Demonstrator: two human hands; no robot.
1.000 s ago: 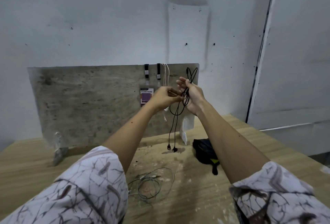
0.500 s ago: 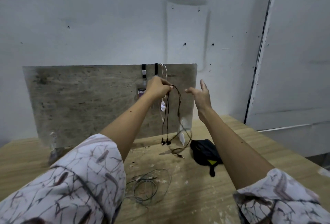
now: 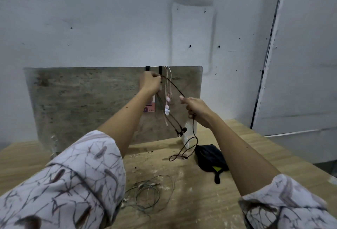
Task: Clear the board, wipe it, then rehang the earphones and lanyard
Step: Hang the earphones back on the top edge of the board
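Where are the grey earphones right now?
The grey earphones lie coiled on the wooden table, low in the head view, between the two sleeves and left of the black pouch.

I see a grey-brown mottled board (image 3: 82, 101), black earphones (image 3: 179, 132), pink-white earphones (image 3: 166, 109), a black pouch (image 3: 209, 157) with yellow patch, white sleeves (image 3: 73, 183) with dark crackle lines

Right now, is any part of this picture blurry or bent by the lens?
Head view: the wide lens bows the door frame and the board edges; the sleeves at the bottom look soft and stretched; the hanging black earphones are slightly smeared; light is flat and dim, with faint shadows on the table.
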